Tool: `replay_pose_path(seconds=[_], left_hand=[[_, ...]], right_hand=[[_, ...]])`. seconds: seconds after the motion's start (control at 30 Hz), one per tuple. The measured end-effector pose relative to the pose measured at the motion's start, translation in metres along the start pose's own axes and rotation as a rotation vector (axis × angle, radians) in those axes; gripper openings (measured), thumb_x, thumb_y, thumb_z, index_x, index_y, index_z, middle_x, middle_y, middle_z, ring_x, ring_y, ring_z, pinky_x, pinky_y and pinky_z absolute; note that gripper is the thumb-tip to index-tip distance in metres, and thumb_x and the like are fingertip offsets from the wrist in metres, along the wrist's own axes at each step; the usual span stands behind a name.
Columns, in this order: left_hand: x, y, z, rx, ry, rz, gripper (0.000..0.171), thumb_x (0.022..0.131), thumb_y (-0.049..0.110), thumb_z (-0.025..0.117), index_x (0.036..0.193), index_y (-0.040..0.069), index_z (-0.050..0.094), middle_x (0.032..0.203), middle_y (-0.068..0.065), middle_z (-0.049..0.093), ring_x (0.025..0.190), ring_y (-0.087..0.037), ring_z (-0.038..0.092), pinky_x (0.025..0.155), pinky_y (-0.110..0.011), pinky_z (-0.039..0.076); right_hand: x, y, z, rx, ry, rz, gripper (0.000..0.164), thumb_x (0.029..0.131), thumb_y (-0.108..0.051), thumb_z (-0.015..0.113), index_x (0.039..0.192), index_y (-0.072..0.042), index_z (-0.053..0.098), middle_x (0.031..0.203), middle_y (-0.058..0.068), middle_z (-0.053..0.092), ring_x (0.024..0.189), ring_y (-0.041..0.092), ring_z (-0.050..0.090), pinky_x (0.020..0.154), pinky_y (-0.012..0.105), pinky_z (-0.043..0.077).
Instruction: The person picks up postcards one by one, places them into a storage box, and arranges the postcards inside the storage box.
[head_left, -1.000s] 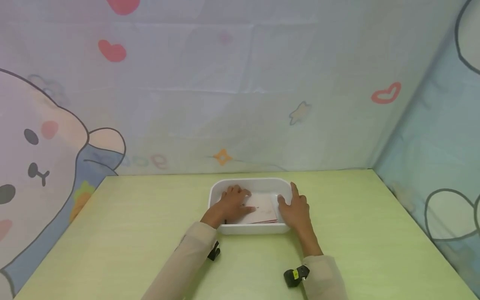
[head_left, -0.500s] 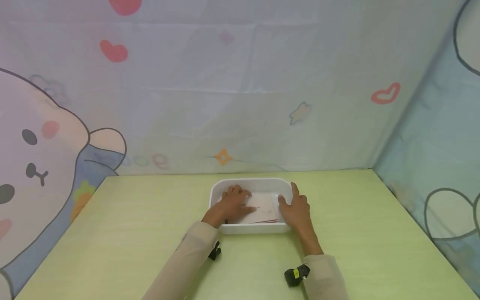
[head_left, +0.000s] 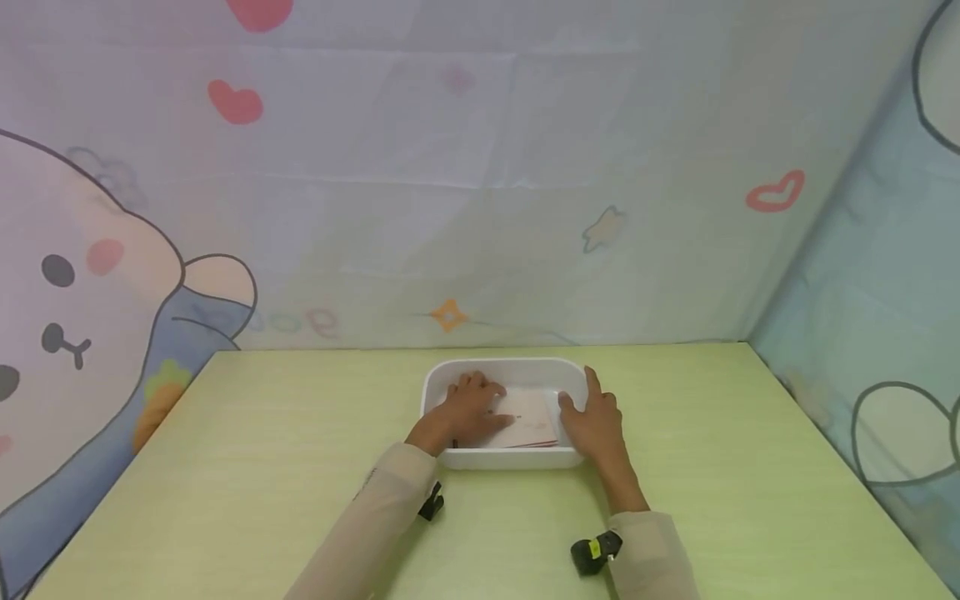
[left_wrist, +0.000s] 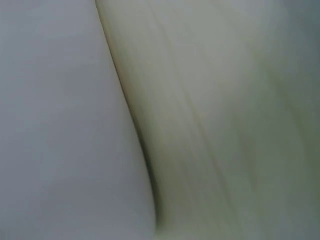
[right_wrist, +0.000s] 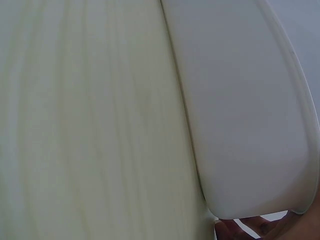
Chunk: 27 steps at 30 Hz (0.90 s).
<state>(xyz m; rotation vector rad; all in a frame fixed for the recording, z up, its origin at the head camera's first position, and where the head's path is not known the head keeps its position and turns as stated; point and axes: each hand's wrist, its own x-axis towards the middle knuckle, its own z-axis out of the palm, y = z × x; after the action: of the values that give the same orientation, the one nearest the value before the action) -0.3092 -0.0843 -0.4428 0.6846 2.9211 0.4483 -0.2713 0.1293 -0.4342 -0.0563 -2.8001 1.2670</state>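
Observation:
A white rectangular tray point(head_left: 510, 458) with rounded corners and raised walls stands near the back of the table. Inside lies a flat white booklet or stack of cards point(head_left: 534, 427) with a thin red edge; small marks on top are too tiny to read. My left hand point(head_left: 471, 412) reaches over the near wall and rests on its left part, fingers and thumb spread; what lies under the palm is hidden. At the tray's right end my right hand point(head_left: 594, 421) holds the wall, thumb inside and fingers outside. The right wrist view shows the tray's outer wall point(right_wrist: 245, 110) and some fingers point(right_wrist: 235, 230) at its corner.
The pale yellow-green table point(head_left: 300, 433) reaches to a printed cloth backdrop point(head_left: 450, 167) close behind the tray. Another cloth point(head_left: 885, 317) hangs at the right. Dark wrist cameras point(head_left: 596, 552) sit below both hands. The left wrist view shows only the tray wall point(left_wrist: 60, 125) and table.
The head view has shifted very slightly. Both hands and the tray keep the same positions relative to each other.

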Motion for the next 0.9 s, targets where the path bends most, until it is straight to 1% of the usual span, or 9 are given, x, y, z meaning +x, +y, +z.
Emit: replay_pose_path(seconds=[0.23, 0.43, 0.77, 0.9], left_hand=[[0.0016, 0.0006, 0.0, 0.002, 0.001, -0.004, 0.048, 0.094, 0.043, 0.052, 0.132, 0.014, 0.05, 0.128, -0.011, 0.041, 0.114, -0.025, 0.031, 0.093, -0.044, 0.031], [0.0061, 0.0037, -0.0008, 0.0, -0.003, 0.005, 0.046, 0.095, 0.042, 0.05, 0.132, 0.015, 0.05, 0.127, -0.01, 0.041, 0.113, -0.025, 0.031, 0.093, -0.044, 0.03], [0.0073, 0.0078, 0.0033, 0.03, -0.015, 0.019, 0.048, 0.095, 0.043, 0.049, 0.134, 0.014, 0.049, 0.127, -0.011, 0.042, 0.113, -0.025, 0.032, 0.094, -0.044, 0.029], [0.007, 0.0097, 0.0028, 0.032, -0.028, 0.018, 0.05, 0.095, 0.043, 0.048, 0.136, 0.015, 0.046, 0.128, -0.011, 0.04, 0.114, -0.026, 0.03, 0.095, -0.045, 0.027]], right_hand=[[0.0011, -0.0013, -0.0015, -0.001, -0.001, 0.001, 0.066, 0.095, -0.032, 0.041, 0.149, -0.006, 0.013, 0.127, 0.04, 0.033, 0.112, 0.055, 0.035, 0.092, 0.067, 0.034], [0.0003, -0.0012, -0.0063, 0.002, 0.007, 0.013, 0.066, 0.095, -0.032, 0.041, 0.149, -0.006, 0.013, 0.128, 0.04, 0.032, 0.113, 0.055, 0.034, 0.092, 0.067, 0.033], [-0.0026, 0.0049, -0.0073, -0.008, 0.008, 0.025, 0.066, 0.096, -0.034, 0.041, 0.149, -0.007, 0.013, 0.13, 0.038, 0.031, 0.114, 0.054, 0.032, 0.092, 0.067, 0.033], [-0.0025, 0.0057, -0.0087, 0.005, 0.001, 0.015, 0.067, 0.096, -0.034, 0.04, 0.149, -0.006, 0.011, 0.132, 0.038, 0.029, 0.116, 0.055, 0.03, 0.092, 0.068, 0.032]])
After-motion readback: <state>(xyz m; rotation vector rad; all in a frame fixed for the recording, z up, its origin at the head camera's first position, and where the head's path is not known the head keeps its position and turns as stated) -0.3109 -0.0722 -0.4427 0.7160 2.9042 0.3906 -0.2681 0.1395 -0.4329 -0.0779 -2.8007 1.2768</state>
